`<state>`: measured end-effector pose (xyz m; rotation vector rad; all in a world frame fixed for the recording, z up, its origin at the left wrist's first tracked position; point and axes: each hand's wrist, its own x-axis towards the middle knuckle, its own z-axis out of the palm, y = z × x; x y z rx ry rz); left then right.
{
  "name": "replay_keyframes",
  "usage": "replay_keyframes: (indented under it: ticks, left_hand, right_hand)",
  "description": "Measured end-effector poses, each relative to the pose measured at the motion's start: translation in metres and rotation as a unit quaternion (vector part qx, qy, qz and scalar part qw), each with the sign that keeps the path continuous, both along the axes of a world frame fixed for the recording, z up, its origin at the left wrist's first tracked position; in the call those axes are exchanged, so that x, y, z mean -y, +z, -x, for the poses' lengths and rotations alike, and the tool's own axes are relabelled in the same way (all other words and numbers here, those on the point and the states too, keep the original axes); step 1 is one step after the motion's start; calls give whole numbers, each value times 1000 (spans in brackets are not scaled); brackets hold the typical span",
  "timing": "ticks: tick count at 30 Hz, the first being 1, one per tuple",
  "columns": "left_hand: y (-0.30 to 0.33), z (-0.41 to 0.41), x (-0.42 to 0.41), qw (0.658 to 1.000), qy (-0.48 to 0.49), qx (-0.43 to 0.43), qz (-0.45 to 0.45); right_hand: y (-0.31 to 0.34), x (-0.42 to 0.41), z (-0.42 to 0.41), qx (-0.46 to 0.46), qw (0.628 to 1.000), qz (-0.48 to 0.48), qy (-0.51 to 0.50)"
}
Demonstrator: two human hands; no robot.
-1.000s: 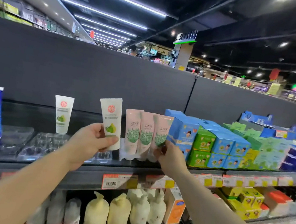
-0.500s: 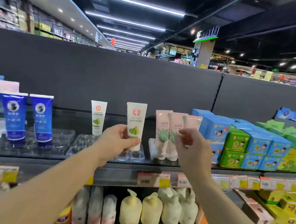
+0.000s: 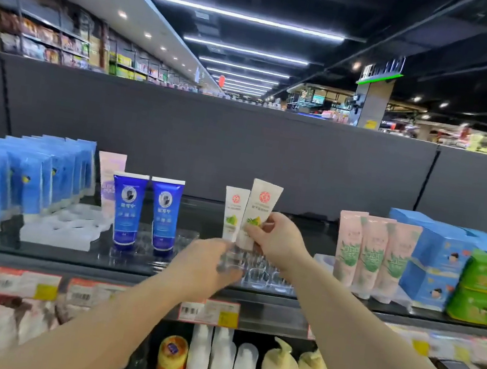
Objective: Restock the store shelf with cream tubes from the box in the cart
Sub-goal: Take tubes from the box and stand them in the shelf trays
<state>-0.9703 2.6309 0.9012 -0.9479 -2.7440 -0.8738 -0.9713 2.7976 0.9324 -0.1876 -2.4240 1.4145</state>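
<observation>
While gripping a white tube (image 3: 258,215) in right hand (image 3: 279,240), pinching the clear tray (image 3: 257,273) with left hand (image 3: 202,268) on shelf (image 3: 343,310).

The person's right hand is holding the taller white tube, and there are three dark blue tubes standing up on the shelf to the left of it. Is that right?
Almost. The head camera shows two dark blue tubes, not three. The rest holds: the right hand grips the taller white tube, and the blue tubes stand upright on the shelf left of it.

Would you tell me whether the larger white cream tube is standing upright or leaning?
Leaning. The larger white cream tube tilts right at its top, held in the right hand, while the smaller white tube beside it stands straight.
</observation>
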Motion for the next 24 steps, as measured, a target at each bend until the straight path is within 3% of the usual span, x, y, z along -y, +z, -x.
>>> replay_keyframes:
  ticks: [2, 4, 17, 24]
  left_hand:
    - [-15, 0, 9, 987, -6, -74, 146]
    - [-25, 2, 13, 976, 0, -88, 201]
    - [-27, 3, 18, 974, -9, -124, 187]
    - [-26, 3, 16, 974, -9, -109, 197]
  right_hand:
    - [-2, 8, 15, 7, 1000, -25, 4]
    - [-6, 20, 29, 9, 999, -47, 11]
    - [-24, 42, 64, 40, 989, -140, 32]
    - [-35, 42, 59, 49, 989, -133, 29]
